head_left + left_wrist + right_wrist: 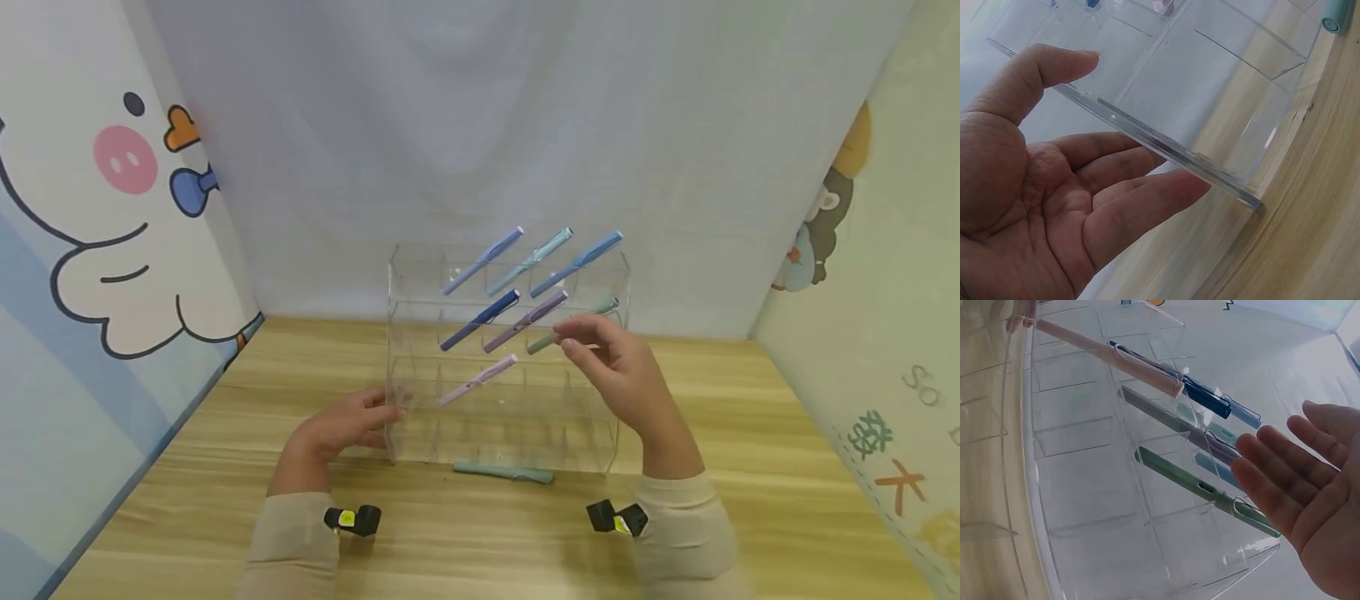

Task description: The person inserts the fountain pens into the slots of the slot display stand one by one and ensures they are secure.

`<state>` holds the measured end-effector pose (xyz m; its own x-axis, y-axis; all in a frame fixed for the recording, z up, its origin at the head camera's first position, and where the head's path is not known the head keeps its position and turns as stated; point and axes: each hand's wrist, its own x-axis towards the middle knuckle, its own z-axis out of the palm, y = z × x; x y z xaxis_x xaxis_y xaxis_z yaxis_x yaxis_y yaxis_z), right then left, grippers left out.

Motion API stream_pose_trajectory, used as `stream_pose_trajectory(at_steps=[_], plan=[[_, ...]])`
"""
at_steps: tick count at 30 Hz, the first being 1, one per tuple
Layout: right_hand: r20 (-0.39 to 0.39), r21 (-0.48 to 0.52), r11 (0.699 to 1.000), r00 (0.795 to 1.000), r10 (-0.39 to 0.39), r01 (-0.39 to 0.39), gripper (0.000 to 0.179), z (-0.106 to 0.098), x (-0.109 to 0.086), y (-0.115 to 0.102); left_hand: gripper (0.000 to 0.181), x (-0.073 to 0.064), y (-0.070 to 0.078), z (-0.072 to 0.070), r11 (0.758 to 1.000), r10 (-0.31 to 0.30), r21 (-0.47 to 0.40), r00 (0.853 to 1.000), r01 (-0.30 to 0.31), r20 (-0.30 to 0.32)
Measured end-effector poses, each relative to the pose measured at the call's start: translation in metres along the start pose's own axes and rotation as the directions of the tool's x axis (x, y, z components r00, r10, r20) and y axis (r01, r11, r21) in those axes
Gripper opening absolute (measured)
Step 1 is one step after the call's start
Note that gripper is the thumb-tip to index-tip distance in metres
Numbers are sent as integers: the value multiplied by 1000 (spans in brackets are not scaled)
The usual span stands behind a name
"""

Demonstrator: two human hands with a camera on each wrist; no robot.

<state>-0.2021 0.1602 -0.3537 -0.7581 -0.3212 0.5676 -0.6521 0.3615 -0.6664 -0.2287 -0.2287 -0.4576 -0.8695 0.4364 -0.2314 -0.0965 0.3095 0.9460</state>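
Observation:
A transparent tiered pen rack [498, 429] stands on the table. My left hand [341, 429] is at its left side; in the left wrist view, straight fingers [1154, 203] touch the side panel and the thumb is held apart. Beside the green pen [1191, 481] in the middle tier is my right hand [626, 375], its fingers loose and holding nothing. That tier also carries a dark blue pen [480, 320] and a purple pen [525, 322]. Below them lies a pale pink pen [477, 381]. A teal pen [502, 473] lies on the table along the rack's front.
On the top tier slant a periwinkle pen [483, 261], an aqua pen [531, 262] and a blue pen [576, 265]. Behind the rack hangs a pale curtain [480, 125]. Cartoon-printed panels stand left and right of the wooden table [480, 542].

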Motion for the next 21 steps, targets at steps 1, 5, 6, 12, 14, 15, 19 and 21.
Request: stream_pose_trajectory(at_steps=[1, 5, 6, 12, 14, 15, 19, 21], plan=[[26, -44, 999, 1000, 2, -1, 23, -1, -1, -3, 68, -1, 0, 0, 1000, 2, -1, 1000, -2, -3], [164, -175, 984, 986, 25, 4, 24, 0, -12, -14, 69, -3, 1, -1, 1000, 9, 3, 1000, -9, -10], [209, -196, 981, 977, 43, -1, 24, 1, -16, -17, 69, -4, 1, 0, 1000, 9, 2, 1000, -9, -11], [444, -338, 941, 877, 185, -27, 22, 11, -36, -20, 71, -2, 4, 1, 1000, 1, -7, 1000, -1, 3], [491, -386, 922, 841, 228, -24, 21, 16, -41, -20, 71, -2, 4, 1, 1000, -2, -10, 1000, 2, 9], [507, -402, 916, 828, 240, -19, 20, 19, -43, -20, 71, -2, 4, 1, 1000, -3, -11, 1000, 3, 10], [550, -437, 899, 784, 287, -22, 24, 32, -47, -20, 70, -2, 1, 0, 1000, -1, -9, 1000, 1, 6], [568, -457, 889, 760, 317, -29, 30, 39, -49, -19, 70, -2, 0, 0, 1000, 1, -5, 1000, -1, 4]])
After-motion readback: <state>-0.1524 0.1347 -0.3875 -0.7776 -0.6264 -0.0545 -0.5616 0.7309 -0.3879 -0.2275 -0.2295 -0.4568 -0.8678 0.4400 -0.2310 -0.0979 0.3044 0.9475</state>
